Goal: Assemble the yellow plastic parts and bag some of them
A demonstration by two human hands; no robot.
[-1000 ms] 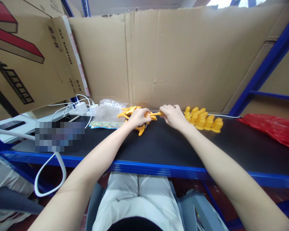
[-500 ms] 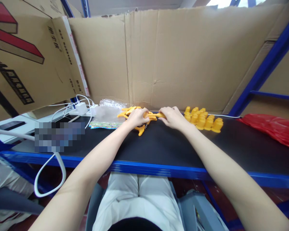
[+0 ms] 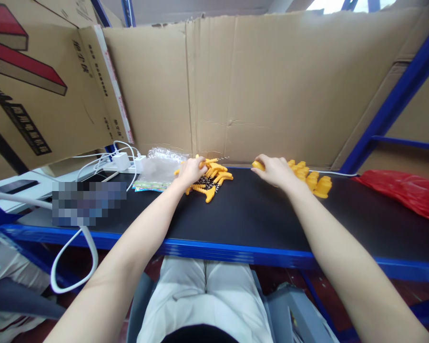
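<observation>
We rest our left hand (image 3: pixel 192 170), fingers curled, on the pile of yellow plastic toothed pieces (image 3: pixel 211 180) on the black worktop (image 3: pixel 257 214); our right hand (image 3: pixel 276 171) pinches one yellow piece (image 3: pixel 258 166) beside the yellow plastic cup-shaped parts (image 3: pixel 314 182).

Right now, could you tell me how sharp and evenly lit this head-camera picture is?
Head view: wide-angle bending bows the blue shelf edge; light is soft and even, without hard shadows; a pixelated block hides something at left; the small yellow parts by the left hand are too fine to resolve.
</observation>
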